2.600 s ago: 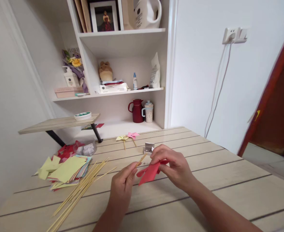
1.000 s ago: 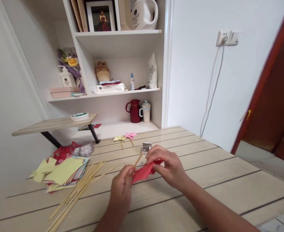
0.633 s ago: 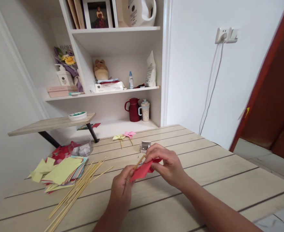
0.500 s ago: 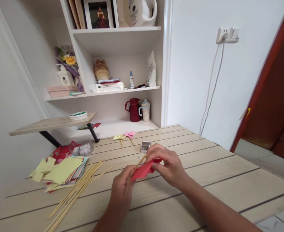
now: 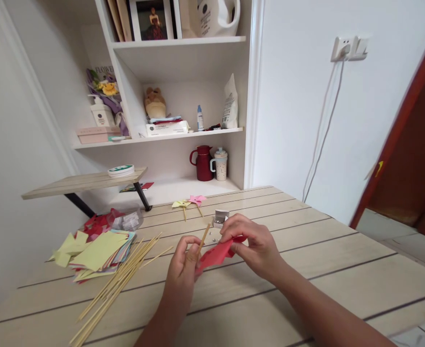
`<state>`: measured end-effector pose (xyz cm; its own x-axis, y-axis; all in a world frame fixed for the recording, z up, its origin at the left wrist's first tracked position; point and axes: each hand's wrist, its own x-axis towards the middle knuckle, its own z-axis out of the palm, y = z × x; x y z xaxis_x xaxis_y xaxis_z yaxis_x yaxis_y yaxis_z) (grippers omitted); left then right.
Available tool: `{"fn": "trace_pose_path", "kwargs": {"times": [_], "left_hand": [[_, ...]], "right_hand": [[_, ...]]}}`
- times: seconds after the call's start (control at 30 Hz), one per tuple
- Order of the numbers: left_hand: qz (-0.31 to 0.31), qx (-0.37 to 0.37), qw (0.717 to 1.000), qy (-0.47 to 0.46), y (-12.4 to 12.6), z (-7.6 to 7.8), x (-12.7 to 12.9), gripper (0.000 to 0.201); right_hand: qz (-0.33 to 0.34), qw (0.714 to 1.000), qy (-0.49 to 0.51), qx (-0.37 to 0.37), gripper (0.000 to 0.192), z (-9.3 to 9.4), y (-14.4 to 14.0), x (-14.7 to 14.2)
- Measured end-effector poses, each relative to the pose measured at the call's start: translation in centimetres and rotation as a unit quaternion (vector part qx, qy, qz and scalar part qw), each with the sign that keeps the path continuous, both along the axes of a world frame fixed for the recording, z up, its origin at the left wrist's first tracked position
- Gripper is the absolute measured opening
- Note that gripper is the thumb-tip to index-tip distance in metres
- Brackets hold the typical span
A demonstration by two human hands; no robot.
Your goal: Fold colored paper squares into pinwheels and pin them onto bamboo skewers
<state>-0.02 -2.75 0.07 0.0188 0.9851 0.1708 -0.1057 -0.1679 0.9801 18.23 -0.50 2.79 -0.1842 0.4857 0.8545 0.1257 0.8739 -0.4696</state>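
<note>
Both forearms reach in from the near edge over a pale plank table [image 5: 342, 270]. The left hand [image 5: 183, 270] pinches a thin wooden stick [image 5: 202, 238] between thumb and fingertips, the stick tilting up and away; the right hand [image 5: 253, 243] has its fingers closed on a folded piece of red paper [image 5: 215, 253], which sits between the two hands just above the tabletop, touching the stick. Left of the hands lies a loose bundle of bamboo skewers [image 5: 121, 284], too many and too overlapped to count, and beyond it a fanned pile of coloured paper squares [image 5: 96, 248] with red scraps behind. Just past the right hand stands one small open box [image 5: 220, 218]; farther on lie two finished pinwheels [image 5: 189, 202], one yellow, one pink. The right half of the table is bare wood out to its edge. Beyond stands a white shelf unit [image 5: 183, 48], with one red jug [image 5: 201, 164] and one lidded mug [image 5: 221, 165] on its lowest level.
</note>
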Motion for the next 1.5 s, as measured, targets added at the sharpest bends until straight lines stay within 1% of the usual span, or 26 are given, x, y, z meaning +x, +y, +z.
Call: {"fn": "trace_pose_path", "kwargs": {"times": [0.1,0.2,0.43,0.73,0.8,0.93,1.03,1.13,1.27,1.43,1.5], "left_hand": [[-0.021,-0.009,1.000,-0.010,0.2,0.1,-0.1,0.040],[-0.048,-0.019,0.999,0.000,0.3,0.0,-0.1,0.042],[-0.032,-0.010,0.999,0.008,0.7,-0.4,-0.4,0.042],[-0.059,-0.016,0.998,0.013,0.6,-0.6,-0.2,0.046],[-0.077,-0.017,0.997,0.012,0.6,-0.7,-0.2,0.046],[-0.131,-0.004,0.991,0.010,0.7,-0.9,-0.3,0.047],[-0.157,0.017,0.987,0.031,0.5,-1.0,-0.3,0.044],[-0.161,0.037,0.985,0.047,0.3,-0.7,-0.2,0.041],[-0.150,0.048,0.987,0.044,0.2,-0.4,0.0,0.045],[-0.148,0.064,0.986,0.046,0.4,-0.7,-0.2,0.049],[-0.154,0.060,0.985,0.046,0.4,-1.0,-0.3,0.048]], "right_hand": [[0.002,1.000,-0.002,-0.006,0.010,-0.1,0.1,0.1],[0.004,1.000,-0.004,-0.008,0.011,-0.2,0.1,0.1],[0.003,1.000,-0.003,-0.014,0.011,-0.2,0.1,0.1],[0.001,1.000,-0.004,-0.016,0.013,-0.3,0.1,0.0],[0.002,1.000,-0.003,-0.012,0.015,-0.2,0.0,0.0],[0.009,1.000,-0.007,-0.006,0.015,-0.1,-0.1,0.0],[0.013,1.000,-0.018,0.002,0.015,-0.1,-0.1,0.0],[0.014,1.000,-0.026,0.008,0.013,-0.2,-0.1,0.1],[0.012,0.999,-0.028,0.012,0.011,-0.2,0.0,0.1],[0.015,1.000,-0.023,0.015,0.012,-0.2,0.0,0.1],[0.021,0.999,-0.022,0.013,0.014,-0.1,-0.1,0.1]]}}
